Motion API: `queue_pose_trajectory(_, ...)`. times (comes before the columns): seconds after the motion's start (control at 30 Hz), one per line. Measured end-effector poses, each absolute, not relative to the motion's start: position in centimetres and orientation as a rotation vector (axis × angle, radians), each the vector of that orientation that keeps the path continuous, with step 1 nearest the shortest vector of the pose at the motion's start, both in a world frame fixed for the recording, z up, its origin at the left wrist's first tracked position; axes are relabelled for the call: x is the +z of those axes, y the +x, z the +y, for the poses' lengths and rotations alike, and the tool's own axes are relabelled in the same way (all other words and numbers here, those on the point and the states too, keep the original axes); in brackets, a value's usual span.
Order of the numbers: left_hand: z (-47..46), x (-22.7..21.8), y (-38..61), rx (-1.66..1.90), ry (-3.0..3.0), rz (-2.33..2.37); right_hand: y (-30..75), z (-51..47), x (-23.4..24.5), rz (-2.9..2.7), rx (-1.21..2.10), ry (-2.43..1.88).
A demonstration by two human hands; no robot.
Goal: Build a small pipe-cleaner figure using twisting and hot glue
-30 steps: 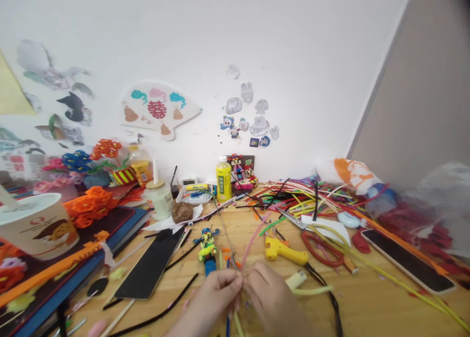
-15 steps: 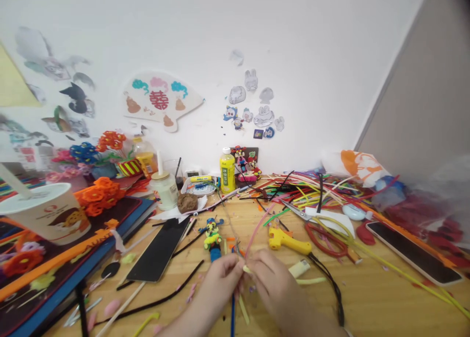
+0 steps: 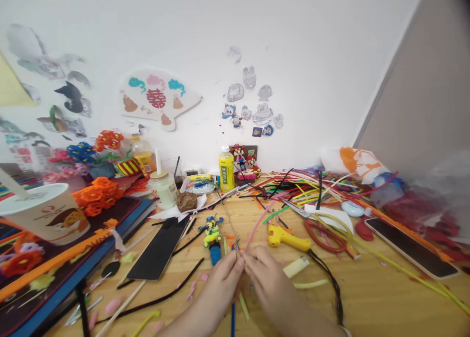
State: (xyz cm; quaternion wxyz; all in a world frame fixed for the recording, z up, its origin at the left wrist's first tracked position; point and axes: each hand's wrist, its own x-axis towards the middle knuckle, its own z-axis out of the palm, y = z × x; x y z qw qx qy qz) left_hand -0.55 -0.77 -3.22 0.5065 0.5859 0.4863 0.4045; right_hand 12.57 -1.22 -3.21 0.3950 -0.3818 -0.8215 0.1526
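My left hand (image 3: 224,277) and my right hand (image 3: 267,277) meet low in the middle, their fingertips pinched close together. Between them runs a thin pink pipe cleaner (image 3: 254,229), its free length curving up and away to the right. Fingers cover the gripped part. Just beyond my left hand lies a small figure (image 3: 212,233) of yellow, green and blue pipe cleaner. A blue strip (image 3: 232,320) and a pale yellow strip (image 3: 244,306) stick out below the hands. Right of my right hand are a yellow glue gun (image 3: 288,240) and a pale stick (image 3: 296,267).
A black phone (image 3: 157,253) lies at left, another phone (image 3: 411,249) at right. Red-handled scissors (image 3: 326,239) rest near a heap of coloured pipe cleaners (image 3: 304,192). A yellow bottle (image 3: 226,170) stands by the wall; a paper cup (image 3: 47,214) is far left.
My hands have drawn slightly closer together, and the pale yellow bit seen between the fingertips is now hidden. The pink pipe cleaner stays between them. The view has shifted slightly.
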Motion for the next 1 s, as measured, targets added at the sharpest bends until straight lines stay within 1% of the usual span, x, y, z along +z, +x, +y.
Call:
queue_pose_trajectory(0.2, -0.6, -3.6, -1.1, 1.047, 1.428, 1.131, 12.7, -1.3, -3.2, -2.013, 0.516, -0.971)
queue_pose_trajectory(0.5, -1.0, -3.1, -0.8, 1.006, 1.567, 1.222, 12.3, -1.4, -3.8, -1.909, 0.484, -0.864)
queue_pose_trajectory(0.77, -0.8, -2.7, -0.9, 1.010, 1.725, 1.299, 12.3, -1.1, -4.2, -1.870, 0.574, -0.881)
queue_pose_trajectory(0.9, -0.4, -2.7, -0.8, 0.973, 1.667, 1.294, 12.7, -0.5, -3.8, -1.861, 0.719, -0.934)
queue_pose_trajectory(1.0, -0.2, -2.7, -0.7, 0.942, 1.611, 1.251, 13.1, -0.2, -3.5, -1.888, 0.713, -0.946)
